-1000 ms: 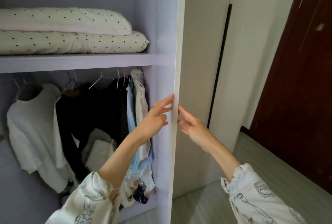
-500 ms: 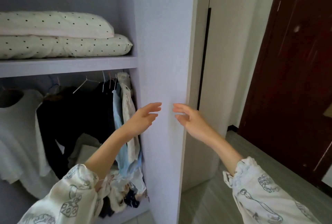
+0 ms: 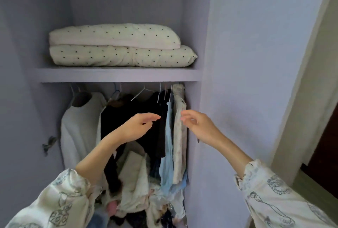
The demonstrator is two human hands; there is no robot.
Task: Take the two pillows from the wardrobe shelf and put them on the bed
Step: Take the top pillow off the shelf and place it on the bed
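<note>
1. The wardrobe (image 3: 228, 45) stands open, and its shelf (image 3: 118, 75) runs across above a rail of hanging clothes (image 3: 164, 127).
2. Two dotted pillows lie stacked on that shelf: the lower pillow (image 3: 120, 56) flat on the board, the upper pillow (image 3: 113, 35) resting on top of it, set slightly back at the right end.
3. Both look soft, light and floppy, likely to sag if lifted by a corner. I judge the best hold is under the front long edge, hands spread wide, or the pair pinched together and slid out.
4. The left hand (image 3: 135, 127) and right hand (image 3: 199, 125) hover below the shelf in front of the clothes, each grip loosely apart and holding nothing.
</note>
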